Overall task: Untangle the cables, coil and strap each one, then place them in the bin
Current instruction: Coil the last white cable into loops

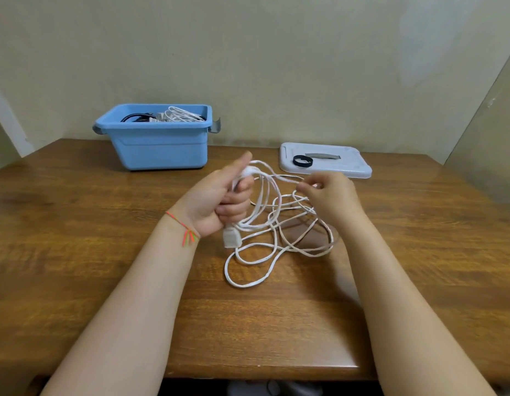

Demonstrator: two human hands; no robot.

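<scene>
The left hand (219,195) is curled into a fist round gathered turns of the thin white cable (265,247), thumb up on top of the bundle, with the cable's white plug (230,238) hanging just below the fist. The right hand (328,192), level with it and a little apart, pinches a single strand between thumb and fingertips. Below and between both hands, the rest of the cable sprawls in loose, crossing loops on the brown wooden table (105,252).

The step looks like coiling. To do it well, the right hand should likely feed one strand at a time, lifting it free of the crossings before laying it onto the fist, so no knot gets wound in. Keeping the turns even would ease strapping.

Beyond the right hand, a black strap ring (303,161) lies on the grey plastic lid (348,170). Beyond the left, the blue plastic bin (159,150) already holds other cables.
</scene>
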